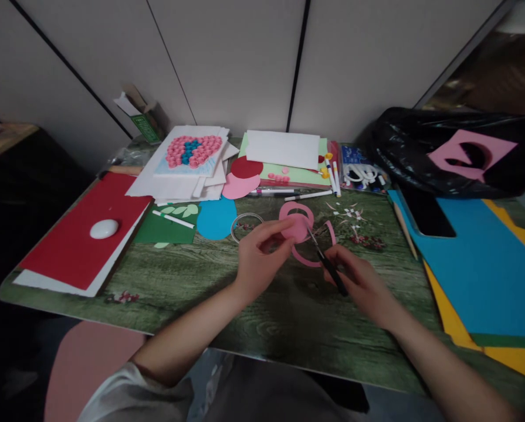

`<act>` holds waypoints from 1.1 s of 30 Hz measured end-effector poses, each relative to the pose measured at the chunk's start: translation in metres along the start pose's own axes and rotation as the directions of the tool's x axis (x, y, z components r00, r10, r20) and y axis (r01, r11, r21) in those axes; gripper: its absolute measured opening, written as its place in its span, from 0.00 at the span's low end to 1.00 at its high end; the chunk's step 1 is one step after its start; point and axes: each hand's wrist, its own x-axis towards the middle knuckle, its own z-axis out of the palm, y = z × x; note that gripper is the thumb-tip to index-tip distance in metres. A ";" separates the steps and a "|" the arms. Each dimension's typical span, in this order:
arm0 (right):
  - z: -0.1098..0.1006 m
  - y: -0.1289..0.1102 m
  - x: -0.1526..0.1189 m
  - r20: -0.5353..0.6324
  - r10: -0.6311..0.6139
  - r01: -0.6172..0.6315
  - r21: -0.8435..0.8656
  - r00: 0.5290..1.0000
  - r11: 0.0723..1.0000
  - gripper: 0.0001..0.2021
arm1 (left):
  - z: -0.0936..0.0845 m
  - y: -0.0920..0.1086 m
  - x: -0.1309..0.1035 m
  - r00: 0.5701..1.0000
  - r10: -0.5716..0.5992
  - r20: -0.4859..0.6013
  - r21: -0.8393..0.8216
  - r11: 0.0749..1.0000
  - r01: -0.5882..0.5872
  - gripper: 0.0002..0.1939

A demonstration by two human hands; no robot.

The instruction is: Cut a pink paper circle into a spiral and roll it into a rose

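Above the middle of the table, my left hand [264, 258] pinches a pink paper piece [298, 227] between thumb and fingers. My right hand [361, 281] is closed on a pair of black-handled scissors [331, 271], whose blades point up and left and meet the right edge of the pink paper. A thin curved pink strip [307, 259] hangs below and to the right of that piece, near the scissors. A pink ring-shaped part shows just behind it. My fingers partly hide the scissors' handles.
At the left lies red paper [77, 234] with a white mouse [104, 229]. Behind are a pink-and-blue artwork [193, 153], a blue circle [217, 218] and markers [308, 196]. At the right are a phone [426, 212], a pencil [405, 228], blue sheets [486, 264] and a black bag [403, 146].
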 end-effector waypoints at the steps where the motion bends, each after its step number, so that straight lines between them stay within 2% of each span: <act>1: 0.000 0.000 0.000 -0.001 -0.002 0.002 -0.006 1.000 1.000 0.04 | 0.000 0.001 0.000 1.000 0.004 -0.006 0.003 1.000 -0.004 0.15; 7: -0.003 0.001 -0.001 -0.005 -0.009 0.008 -0.039 1.000 0.999 0.04 | 0.001 0.007 0.004 0.998 0.018 -0.067 -0.004 1.000 -0.018 0.08; 25: -0.003 0.002 -0.002 0.037 -0.008 0.010 -0.069 0.999 0.998 0.03 | 0.002 0.001 0.001 0.994 0.007 -0.107 -0.107 0.994 -0.018 0.16; 33: -0.001 0.003 -0.001 0.025 -0.016 0.017 -0.031 1.000 0.999 0.05 | 0.002 0.003 0.002 0.995 -0.019 -0.096 -0.092 0.996 0.010 0.15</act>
